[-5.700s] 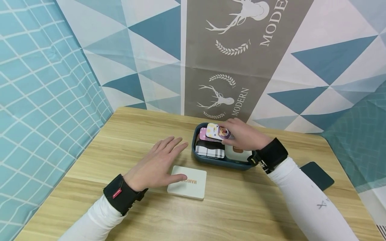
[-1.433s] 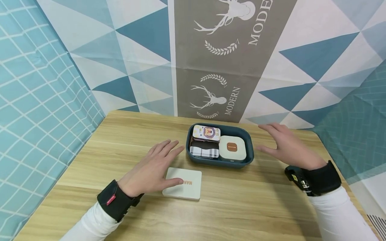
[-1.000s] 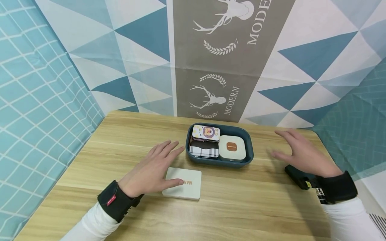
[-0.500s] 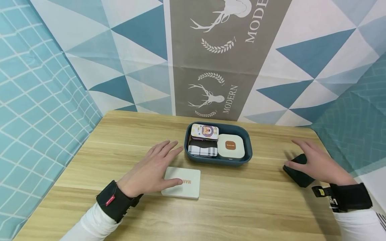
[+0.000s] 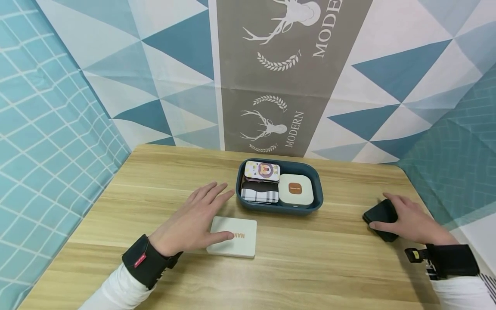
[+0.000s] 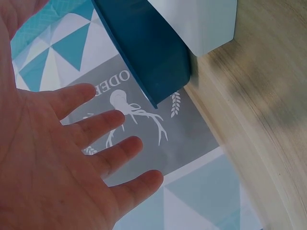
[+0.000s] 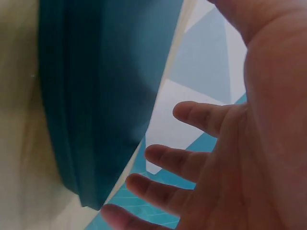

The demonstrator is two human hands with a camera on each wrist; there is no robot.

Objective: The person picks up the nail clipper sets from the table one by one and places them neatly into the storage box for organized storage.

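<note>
My right hand (image 5: 414, 221) is over a flat, square dark teal case (image 5: 381, 215) at the table's right. Its thumb and forefinger lie over the case in the head view. In the right wrist view the fingers spread straight beside the case; whether they touch it I cannot tell. My left hand (image 5: 190, 221) hovers with spread fingers at the left, its thumb across a flat white box (image 5: 244, 245) with orange lettering. A dark blue tray (image 5: 279, 210) holds a lion-printed tin (image 5: 262, 171), a plaid-and-black case (image 5: 259, 196) and a white rounded-square case (image 5: 296, 189).
The wooden table (image 5: 310, 267) carries all of these. A patterned cloth wall (image 5: 271, 77) with deer prints rises along its back edge. Blue grid cloth (image 5: 46, 129) hangs at the left, teal cloth (image 5: 461, 155) at the right.
Earlier my right hand gripped the lion-printed tin in the tray. It let go, then moved right and down to the dark teal case. My left hand stays in nearly the same place.
</note>
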